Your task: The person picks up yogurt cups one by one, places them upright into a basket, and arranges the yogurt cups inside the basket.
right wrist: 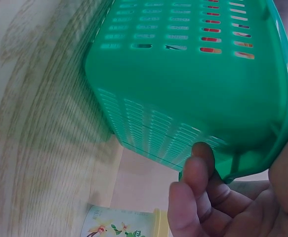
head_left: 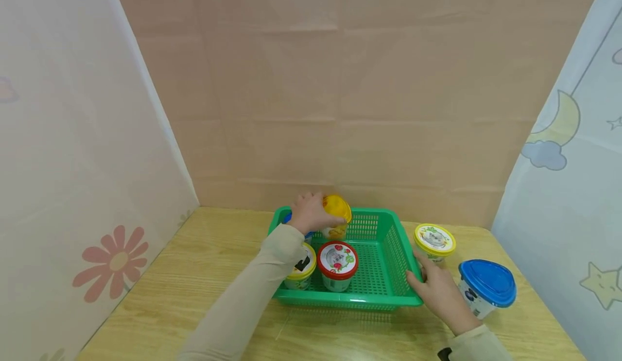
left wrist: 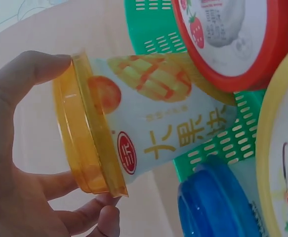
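My left hand grips a cup with a clear orange lid at the back of the green plastic basket. The left wrist view shows thumb and fingers around the lid, and mango pictures on the cup's pale side. Inside the basket, a red-lidded cup and a yellow-lidded cup stand near the front. Behind them a blue-lidded tub is partly hidden by the left hand. My right hand holds the basket's right rim, its fingers curled against the outer wall.
To the right of the basket, a yellow-lidded cup and a blue-lidded tub stand on the wooden table. A brown paper-like wall rises behind the table, and patterned sheets flank it left and right.
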Demonstrator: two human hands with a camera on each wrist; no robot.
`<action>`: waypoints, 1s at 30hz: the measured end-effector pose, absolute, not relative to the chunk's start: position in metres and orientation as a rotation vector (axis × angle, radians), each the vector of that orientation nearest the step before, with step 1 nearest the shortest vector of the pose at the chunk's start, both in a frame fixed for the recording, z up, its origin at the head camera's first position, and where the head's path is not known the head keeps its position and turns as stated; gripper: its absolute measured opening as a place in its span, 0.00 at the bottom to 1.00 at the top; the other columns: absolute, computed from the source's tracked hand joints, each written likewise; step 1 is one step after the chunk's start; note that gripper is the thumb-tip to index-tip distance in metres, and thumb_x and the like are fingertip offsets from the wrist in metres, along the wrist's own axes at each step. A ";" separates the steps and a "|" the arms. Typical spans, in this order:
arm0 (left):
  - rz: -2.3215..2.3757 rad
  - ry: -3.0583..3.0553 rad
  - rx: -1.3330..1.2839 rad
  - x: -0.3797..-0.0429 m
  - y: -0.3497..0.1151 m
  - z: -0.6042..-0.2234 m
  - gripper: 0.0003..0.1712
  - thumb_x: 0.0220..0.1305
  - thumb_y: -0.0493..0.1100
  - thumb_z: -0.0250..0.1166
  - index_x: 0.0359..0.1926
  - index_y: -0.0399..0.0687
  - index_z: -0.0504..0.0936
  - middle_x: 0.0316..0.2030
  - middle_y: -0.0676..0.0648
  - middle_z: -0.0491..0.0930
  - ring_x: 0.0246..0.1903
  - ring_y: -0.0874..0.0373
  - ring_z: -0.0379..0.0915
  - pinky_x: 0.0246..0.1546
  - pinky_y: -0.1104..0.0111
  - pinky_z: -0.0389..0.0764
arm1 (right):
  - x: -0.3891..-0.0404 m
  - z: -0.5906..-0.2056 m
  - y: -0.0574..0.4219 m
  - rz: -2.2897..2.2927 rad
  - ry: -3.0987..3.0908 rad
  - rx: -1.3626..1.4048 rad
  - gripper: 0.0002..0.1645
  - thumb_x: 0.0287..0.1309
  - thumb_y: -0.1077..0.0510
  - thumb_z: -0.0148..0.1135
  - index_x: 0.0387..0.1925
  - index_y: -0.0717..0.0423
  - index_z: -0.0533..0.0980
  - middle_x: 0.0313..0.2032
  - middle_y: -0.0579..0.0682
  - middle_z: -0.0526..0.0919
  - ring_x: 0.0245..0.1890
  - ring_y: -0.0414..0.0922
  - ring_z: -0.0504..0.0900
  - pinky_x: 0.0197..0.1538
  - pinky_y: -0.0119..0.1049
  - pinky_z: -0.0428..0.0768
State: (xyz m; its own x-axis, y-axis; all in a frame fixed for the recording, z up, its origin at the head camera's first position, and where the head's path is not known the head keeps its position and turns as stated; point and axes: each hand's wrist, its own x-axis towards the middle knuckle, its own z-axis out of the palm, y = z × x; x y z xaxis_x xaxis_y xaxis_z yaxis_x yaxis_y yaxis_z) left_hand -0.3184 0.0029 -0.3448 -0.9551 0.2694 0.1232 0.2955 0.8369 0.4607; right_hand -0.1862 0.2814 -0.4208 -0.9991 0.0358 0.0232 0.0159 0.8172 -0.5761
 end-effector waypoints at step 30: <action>-0.589 -3.108 -0.403 -0.329 0.013 -0.376 0.39 0.45 0.70 0.76 0.45 0.44 0.80 0.53 0.40 0.74 0.54 0.43 0.63 0.55 0.45 0.67 | -0.184 -0.422 0.280 0.968 -2.956 -0.081 0.40 0.70 0.51 0.57 0.73 0.67 0.57 0.28 0.49 0.82 0.23 0.41 0.77 0.27 0.38 0.74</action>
State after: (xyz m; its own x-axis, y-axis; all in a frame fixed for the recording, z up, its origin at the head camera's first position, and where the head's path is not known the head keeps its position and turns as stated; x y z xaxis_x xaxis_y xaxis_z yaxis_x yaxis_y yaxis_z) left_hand -0.3290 0.0129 -0.3764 -0.9669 0.2551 0.0001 0.2375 0.8999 0.3658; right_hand -0.1839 0.2803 -0.4224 -0.9982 0.0588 0.0119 0.0404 0.8050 -0.5919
